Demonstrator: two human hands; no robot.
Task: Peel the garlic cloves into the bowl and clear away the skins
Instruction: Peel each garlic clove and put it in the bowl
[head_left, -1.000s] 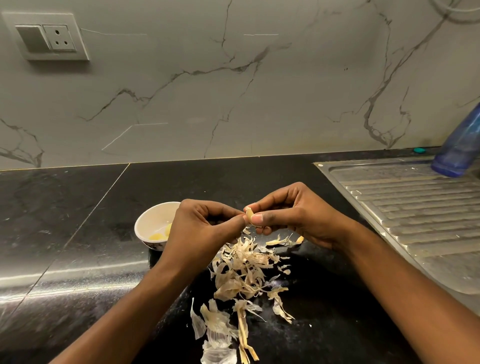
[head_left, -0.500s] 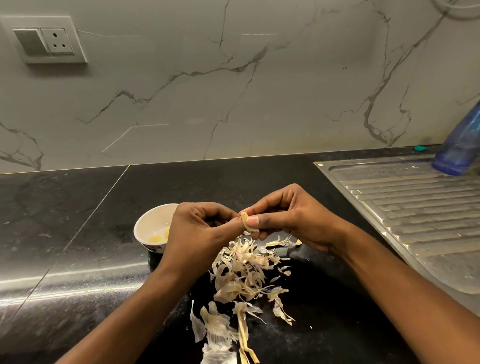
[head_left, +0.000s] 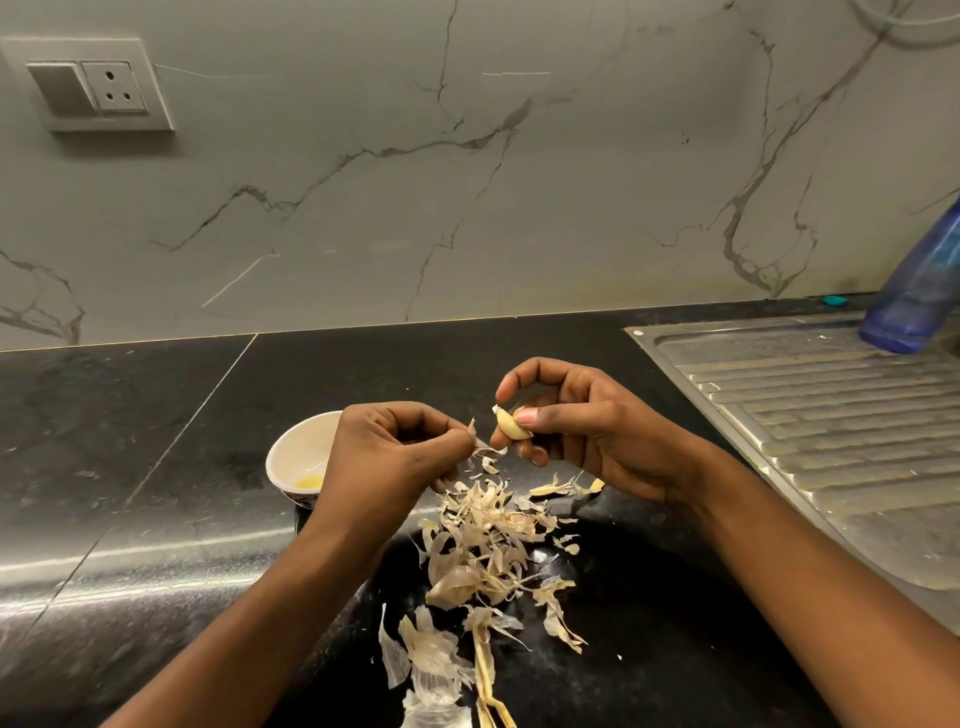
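The right hand (head_left: 582, 431) is pinching the garlic clove (head_left: 510, 427), left hand (head_left: 395, 457) pinching peeled skin (head_left: 482, 448). The bowl (head_left: 298, 449) is sitting left of both.

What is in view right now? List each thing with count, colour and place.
garlic clove: 1, pale yellow, pinched in the right hand
skin strip: 1, tan, pinched by the left hand, beside the clove
loose skins: many, tan and whitish, heaped on the counter below the hands
bowl: 1, white, on the counter left of the hands
yellow piece: at least 1, in the bowl's bottom
counter: 1, black
drainboard: 1, steel, right
bottle: 1, blue, far right on the drainboard
small cap: 1, teal, by the wall
socket plate: 1, grey-white, wall upper left
left hand: 1, centre
right hand: 1, right of centre
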